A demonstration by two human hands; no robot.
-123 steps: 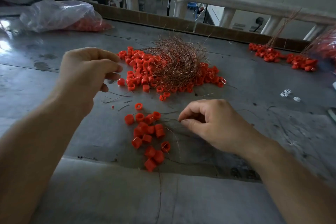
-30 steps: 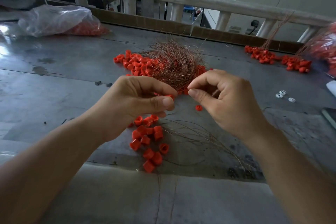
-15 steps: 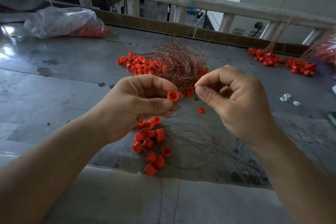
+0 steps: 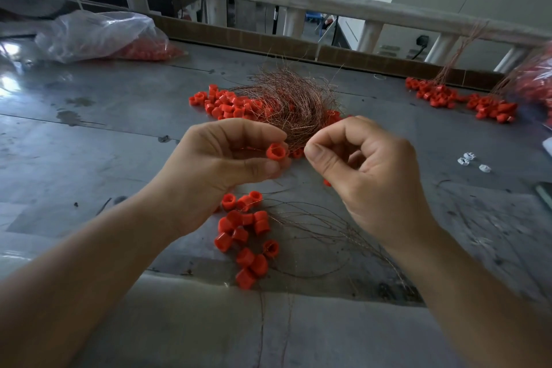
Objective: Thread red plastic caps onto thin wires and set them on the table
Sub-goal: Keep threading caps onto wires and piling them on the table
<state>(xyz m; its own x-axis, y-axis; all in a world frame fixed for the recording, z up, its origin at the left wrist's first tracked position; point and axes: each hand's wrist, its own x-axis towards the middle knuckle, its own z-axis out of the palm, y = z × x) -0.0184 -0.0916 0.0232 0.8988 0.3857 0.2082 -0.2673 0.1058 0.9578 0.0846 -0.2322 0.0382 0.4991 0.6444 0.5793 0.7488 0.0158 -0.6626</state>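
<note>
Red cap held in front of the wire tangle; content of the right-hand pinch cannot be told.
The left hand (image 4: 221, 164) pinches one red cap (image 4: 276, 152) between thumb and curled fingers, open end up, just on the near side of the wire tangle (image 4: 286, 104). The right hand (image 4: 367, 176) is beside the cap, thumb and forefinger closed tip to tip; anything held there is too fine to see. Loose caps (image 4: 227, 103) lie against the tangle's left edge. A cluster of wired caps (image 4: 245, 236) lies on the table (image 4: 89, 134), nearer the person than the tangle.

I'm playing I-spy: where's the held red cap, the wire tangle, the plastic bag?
held red cap (image 4: 276, 153): head view, open end.
wire tangle (image 4: 291, 98): head view, middle.
plastic bag (image 4: 98, 33): head view, clear top.
</note>
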